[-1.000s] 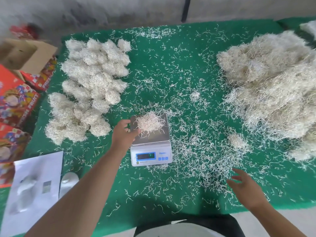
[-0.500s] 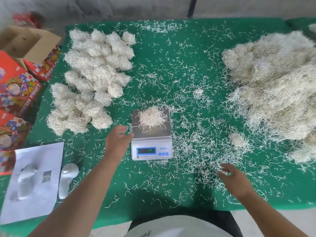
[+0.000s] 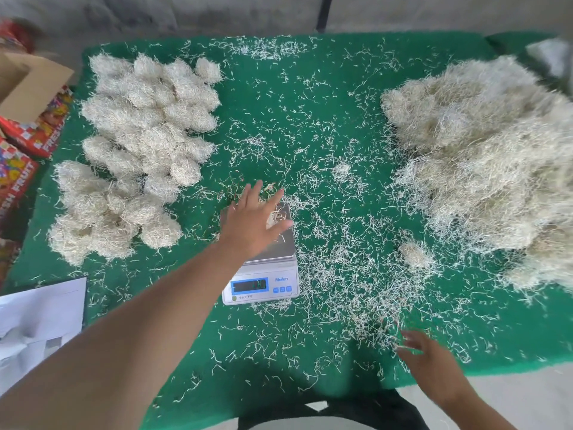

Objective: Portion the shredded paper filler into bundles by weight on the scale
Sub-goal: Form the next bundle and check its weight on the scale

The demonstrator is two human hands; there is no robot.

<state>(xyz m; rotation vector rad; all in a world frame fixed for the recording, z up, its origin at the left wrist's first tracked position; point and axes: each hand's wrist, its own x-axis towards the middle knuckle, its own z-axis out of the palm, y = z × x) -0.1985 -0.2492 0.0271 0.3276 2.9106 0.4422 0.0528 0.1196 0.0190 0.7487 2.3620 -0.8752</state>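
Note:
A small white digital scale [image 3: 263,283] with a steel pan stands in the middle of the green table [image 3: 310,88]. My left hand [image 3: 252,218] is spread over the pan, fingers apart, covering most of the wad of shredded paper [image 3: 274,217] that lies on it. My right hand [image 3: 429,364] hovers low over loose shreds at the near right, fingers apart and empty. Several finished bundles [image 3: 139,144] lie in rows at the left. A big loose heap of filler [image 3: 490,162] fills the right side.
A small loose tuft [image 3: 414,254] lies right of the scale, another tiny tuft [image 3: 341,169] behind it. Colourful fruit boxes [image 3: 18,169] and an open carton [image 3: 28,82] stand off the left edge. White paper [image 3: 37,321] lies at the near left. Stray shreds litter the cloth.
My left hand moved from beside the scale to over the pan, covering the wad. My right hand stayed low at the near right. The view shifted slightly.

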